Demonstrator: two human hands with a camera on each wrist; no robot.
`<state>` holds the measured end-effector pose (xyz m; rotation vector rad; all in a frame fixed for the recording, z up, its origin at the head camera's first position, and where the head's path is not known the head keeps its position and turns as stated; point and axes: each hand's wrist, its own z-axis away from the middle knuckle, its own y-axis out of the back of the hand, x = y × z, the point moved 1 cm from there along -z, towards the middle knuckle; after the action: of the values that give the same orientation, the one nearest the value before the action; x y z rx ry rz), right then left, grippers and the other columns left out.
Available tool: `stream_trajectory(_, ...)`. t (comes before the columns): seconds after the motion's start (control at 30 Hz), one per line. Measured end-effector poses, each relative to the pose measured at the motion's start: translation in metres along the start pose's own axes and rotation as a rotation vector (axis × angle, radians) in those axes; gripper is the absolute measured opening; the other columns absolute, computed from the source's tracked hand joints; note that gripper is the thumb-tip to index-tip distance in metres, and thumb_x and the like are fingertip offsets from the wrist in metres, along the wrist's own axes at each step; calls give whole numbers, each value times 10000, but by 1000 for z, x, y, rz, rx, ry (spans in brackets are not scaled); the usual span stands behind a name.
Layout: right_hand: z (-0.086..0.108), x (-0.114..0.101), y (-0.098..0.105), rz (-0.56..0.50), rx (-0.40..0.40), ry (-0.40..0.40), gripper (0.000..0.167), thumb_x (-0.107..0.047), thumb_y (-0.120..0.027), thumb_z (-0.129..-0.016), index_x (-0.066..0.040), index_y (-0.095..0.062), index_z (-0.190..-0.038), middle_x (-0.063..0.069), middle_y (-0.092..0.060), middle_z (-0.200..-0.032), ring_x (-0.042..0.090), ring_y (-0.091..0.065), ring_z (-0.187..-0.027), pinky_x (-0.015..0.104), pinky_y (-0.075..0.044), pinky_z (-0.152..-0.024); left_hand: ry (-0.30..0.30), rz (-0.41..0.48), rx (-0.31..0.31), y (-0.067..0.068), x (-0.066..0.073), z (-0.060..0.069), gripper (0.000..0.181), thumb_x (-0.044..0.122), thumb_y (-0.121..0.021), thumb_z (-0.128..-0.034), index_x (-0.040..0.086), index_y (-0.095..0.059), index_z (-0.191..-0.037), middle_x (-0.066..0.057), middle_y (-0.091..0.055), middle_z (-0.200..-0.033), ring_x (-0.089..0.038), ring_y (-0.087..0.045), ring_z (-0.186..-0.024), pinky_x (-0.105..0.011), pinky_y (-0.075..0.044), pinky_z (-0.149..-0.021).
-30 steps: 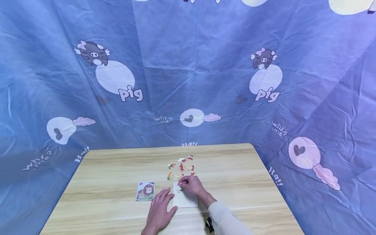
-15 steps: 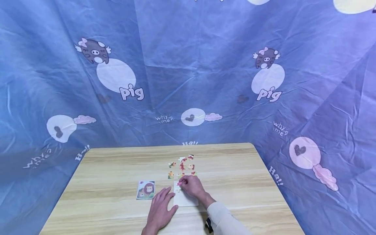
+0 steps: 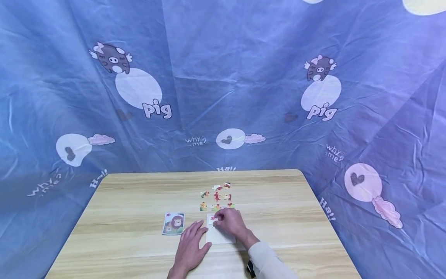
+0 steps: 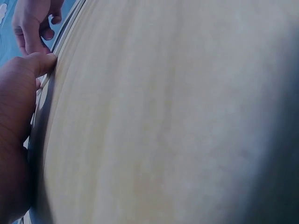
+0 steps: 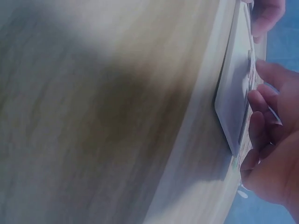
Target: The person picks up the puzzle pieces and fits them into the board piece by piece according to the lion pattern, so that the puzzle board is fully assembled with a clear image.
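Right hand [image 3: 231, 223] has shifted slightly, grip unclear; relaxed left hand [image 3: 190, 247] meets the white board's [image 3: 222, 236] left edge.

On our right arm we wear a plain, off-white sleeve [image 3: 271, 260], its edge ending short of the bare wrist of our right hand [image 3: 230, 223]. Close below that edge we show a small black item [image 3: 250, 269], too small to make out; our left hand [image 3: 189, 250] is bare, wrist included.
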<state>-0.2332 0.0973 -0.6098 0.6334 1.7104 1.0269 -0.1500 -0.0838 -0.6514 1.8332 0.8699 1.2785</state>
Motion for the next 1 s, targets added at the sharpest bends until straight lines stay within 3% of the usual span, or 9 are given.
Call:
stream_trajectory(0.17, 2, -2, -2, 108, -33, 20, 262, -360, -805, -730, -251, -751, -962, -126, -682, -839, 1, -568, -748, 306, -440, -750, 15, 5, -11, 0, 0, 1, 449, 472, -656, -833, 249, -619, -1221, -7, -474, -1468, -268, -403, -1372, -485, -298, -1128)
stream_trajectory(0.43, 4, -2, -5, 98, 18, 75, 179, -260, -786, -762, -247, -751, -937, -102, -710, -863, 32, -629, -781, 341, -502, -798, 13, 2, -18, 0, 2, 0, 443, 469, -659, -833, 242, -624, -1212, -13, -480, -1460, -276, -412, -1359, -507, -324, -1108)
stream_trajectory(0.73, 5, -2, -10, 31, 60, 118, 176, -175, -775, -772, -226, -742, -936, -80, -719, -882, 30, -645, -779, 211, -541, -736, 13, 2, -14, 0, 0, 0, 447, 473, -658, -832, 249, -621, -1217, -5, -474, -1469, -270, -406, -1367, -504, -313, -1118)
stream_trajectory(1.0, 1, -1, -8, -12, 65, 92, 115, -202, -736, -818, -237, -738, -928, -91, -706, -887, 18, -629, -787, 187, -532, -732, 12, -10, -13, -3, -1, -1, 437, 482, -653, -831, 258, -624, -1206, 9, -491, -1453, -265, -408, -1365, -494, -303, -1123)
